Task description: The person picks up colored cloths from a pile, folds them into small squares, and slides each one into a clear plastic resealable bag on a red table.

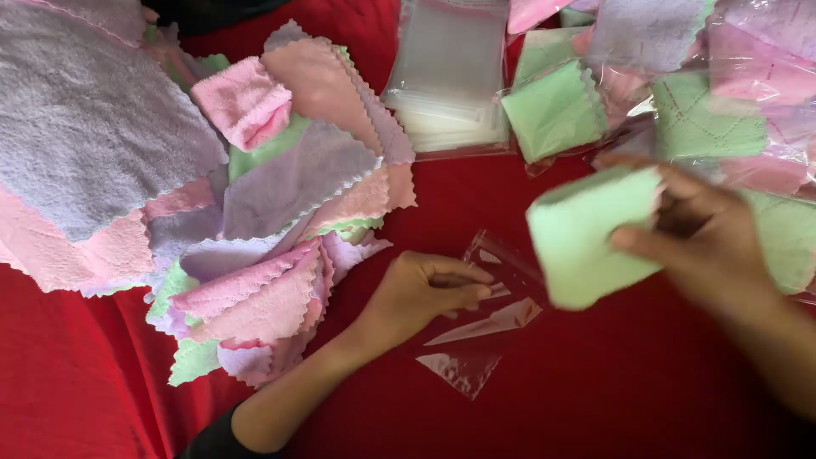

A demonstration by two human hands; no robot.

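Observation:
My right hand [710,242] holds a folded pale green cloth [586,238] above the red surface, thumb on its front face; the hand is motion-blurred. My left hand [425,293] rests on the red cloth [595,399] and pinches the edge of a clear plastic bag [476,340] that lies flat in front of me. The green cloth hangs just right of and above the bag's open end.
A heap of loose pink, lilac and green cloths [272,212] fills the left. A stack of clear bags [446,85] lies at top centre. Bagged cloths [680,93] pile up at top right.

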